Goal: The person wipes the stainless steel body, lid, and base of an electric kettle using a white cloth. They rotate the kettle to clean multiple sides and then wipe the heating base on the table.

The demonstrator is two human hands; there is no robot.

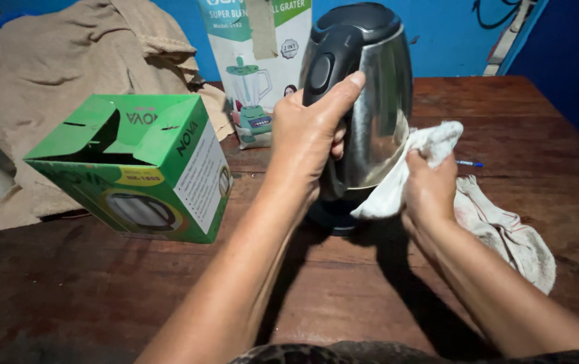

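The steel kettle (370,114), standing on its base on the tabletop (101,290), is gripped at its black handle by the left hand (306,135). A white cloth (417,168), bunched in the closed fingers (416,162) of the right hand (429,189), is pressed against its side: wiping is under way. Fresh patches call for turning the kettle.

Blue wall (444,34), dark wooden table (505,108)

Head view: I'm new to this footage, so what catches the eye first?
A shiny steel kettle stands mid-table, its black handle gripped by the left hand while the right hand presses a white cloth to its side. Left of it sits an open green box.
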